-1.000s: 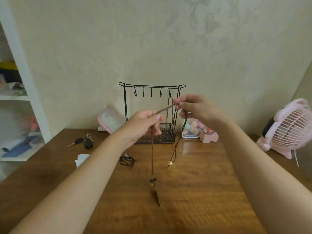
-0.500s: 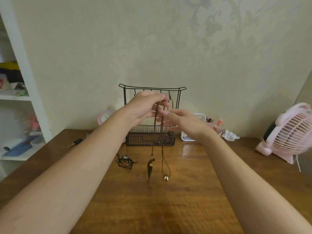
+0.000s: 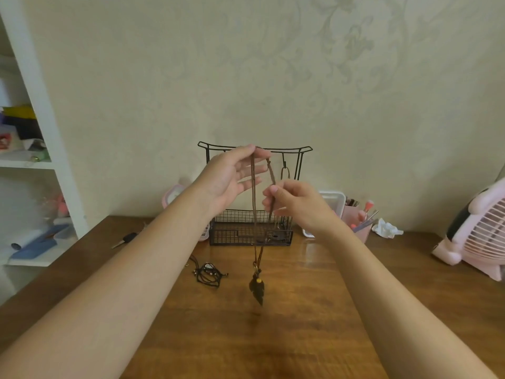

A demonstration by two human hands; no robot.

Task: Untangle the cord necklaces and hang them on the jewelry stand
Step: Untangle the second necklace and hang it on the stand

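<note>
Brown cord necklace held aloft.
Its feather pendant hangs over the table's middle, black tangled necklaces lying just left; right hand pinches one strand, left hand pinches the top, before the jewelry stand at the back edge.

Both bare forearms reach forward, the left hand raised before the top bar of the stand, thumb and forefinger pinching the cord, the right hand lower, right of it, pinching another strand.
</note>
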